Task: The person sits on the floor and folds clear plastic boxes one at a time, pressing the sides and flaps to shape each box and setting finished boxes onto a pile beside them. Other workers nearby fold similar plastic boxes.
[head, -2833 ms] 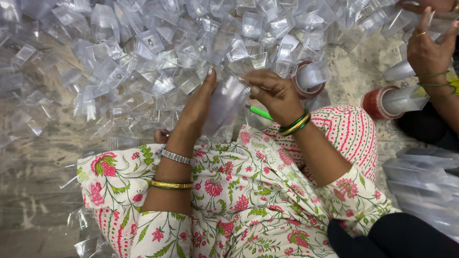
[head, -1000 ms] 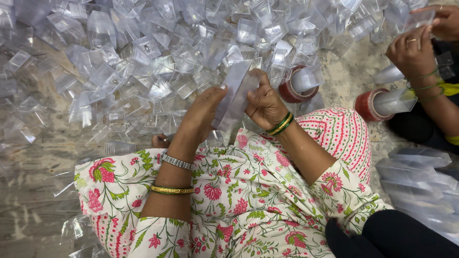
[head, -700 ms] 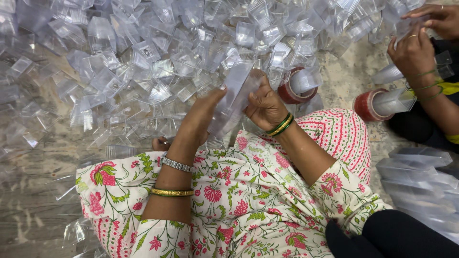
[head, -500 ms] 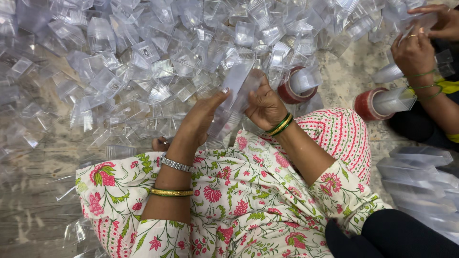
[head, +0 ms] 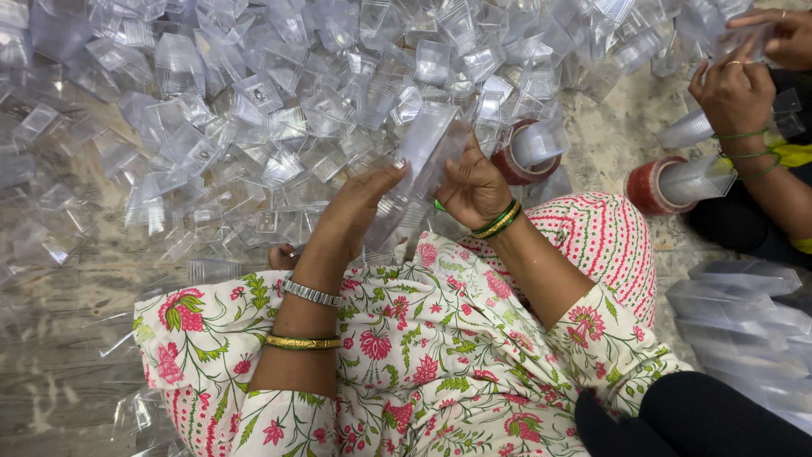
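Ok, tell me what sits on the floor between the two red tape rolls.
In the head view, only bare speckled floor separates the nearer red tape roll from the farther red tape roll; each has clear cups poking out of it.

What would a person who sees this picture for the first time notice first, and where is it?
First, the huge heap of clear plastic cups that fills the upper half of the floor. At the centre, the left hand and right hand hold a stack of nested clear cups above the floral-clothed lap. At the upper right, another person's hand works beside a red tape roll.
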